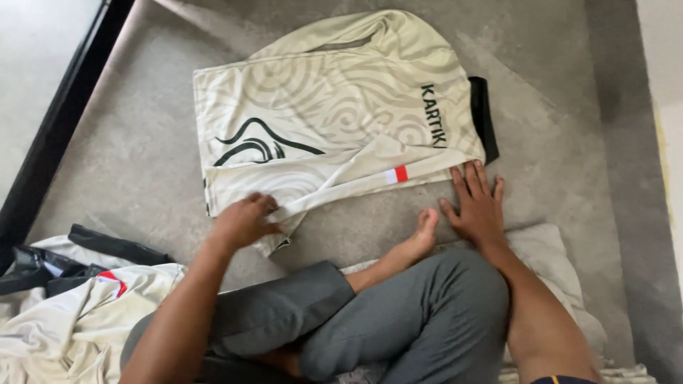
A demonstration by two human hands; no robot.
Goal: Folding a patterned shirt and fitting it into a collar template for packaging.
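On grey carpet, the left hand (244, 221) pinches a sleeve of the cream swirl-patterned jersey (334, 114) with black collar, while the right hand (478, 206) lies open and flat, empty, beside its hem.

left hand (243, 222): fingertips tucked under sleeve fold of cream shirt (334, 121), grip unclear | dark collar (484, 117): mostly behind shirt at 3 o'clock | crumpled clothes pile (64, 313): cut off at 8 o'clock | elbows: out at 6 o'clock
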